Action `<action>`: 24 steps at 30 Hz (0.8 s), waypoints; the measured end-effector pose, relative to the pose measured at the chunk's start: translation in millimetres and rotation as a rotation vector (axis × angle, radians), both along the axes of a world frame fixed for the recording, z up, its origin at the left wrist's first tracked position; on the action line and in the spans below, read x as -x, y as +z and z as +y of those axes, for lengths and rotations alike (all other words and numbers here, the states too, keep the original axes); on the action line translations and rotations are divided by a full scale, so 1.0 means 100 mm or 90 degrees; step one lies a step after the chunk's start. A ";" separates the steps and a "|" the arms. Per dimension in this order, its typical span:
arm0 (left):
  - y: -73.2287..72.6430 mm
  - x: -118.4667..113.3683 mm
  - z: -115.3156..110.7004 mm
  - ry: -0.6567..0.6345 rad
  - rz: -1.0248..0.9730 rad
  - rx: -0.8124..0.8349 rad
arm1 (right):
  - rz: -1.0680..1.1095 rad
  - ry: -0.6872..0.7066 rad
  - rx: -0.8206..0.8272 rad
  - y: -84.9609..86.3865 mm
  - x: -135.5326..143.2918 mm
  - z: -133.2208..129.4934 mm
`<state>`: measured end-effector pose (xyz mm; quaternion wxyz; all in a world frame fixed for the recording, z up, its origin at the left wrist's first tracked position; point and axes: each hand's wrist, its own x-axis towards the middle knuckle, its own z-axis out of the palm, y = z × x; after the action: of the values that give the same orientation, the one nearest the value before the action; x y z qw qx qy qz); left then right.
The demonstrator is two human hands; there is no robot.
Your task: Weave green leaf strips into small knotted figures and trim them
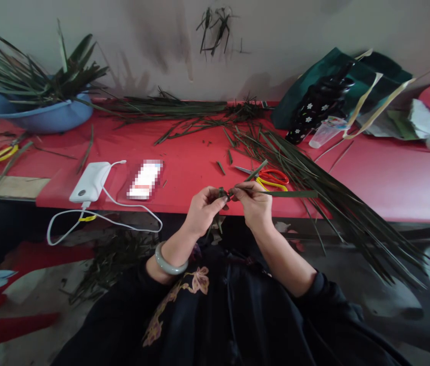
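Note:
Over the front edge of the red table, my left hand (204, 207) pinches a small dark green knot of woven leaf strips (222, 193) between thumb and fingers. My right hand (255, 203) meets it, its fingers closed on a long green leaf strip (294, 193) that sticks out to the right. A short leaf end hangs below the left fingers. Just behind the right hand lie scissors (276, 178) with red and yellow handles, partly covered by the hand and strip. The fine detail of the weave is hidden by my fingers.
Long leaves (337, 203) hang over the table's front edge at right. A blue basin (47, 117) of leaves, a white power bank (90, 181) with cable and a phone (145, 179) are left. A green bag (302, 81), a dark flowered bottle (308, 114) and a plastic cup (325, 133) stand behind.

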<state>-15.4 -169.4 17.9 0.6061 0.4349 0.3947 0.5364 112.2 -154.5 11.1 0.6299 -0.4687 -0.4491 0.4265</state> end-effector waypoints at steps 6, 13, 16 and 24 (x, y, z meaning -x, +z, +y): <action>0.01 0.01 -0.03 0.009 0.115 -0.040 | 0.001 0.013 0.048 -0.03 0.01 0.01; 0.03 -0.02 0.02 0.034 0.159 -0.052 | -0.137 -0.028 -0.024 0.02 0.01 -0.04; 0.03 -0.01 0.02 0.040 0.207 -0.067 | -0.186 -0.050 -0.035 0.04 -0.01 -0.05; -0.06 0.01 0.07 0.016 0.200 -0.060 | -0.118 -0.008 0.023 -0.07 -0.01 0.07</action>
<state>-16.0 -162.3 11.7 0.5089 0.5368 0.4642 0.4871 113.6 -147.2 4.4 0.5796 -0.5202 -0.4950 0.3852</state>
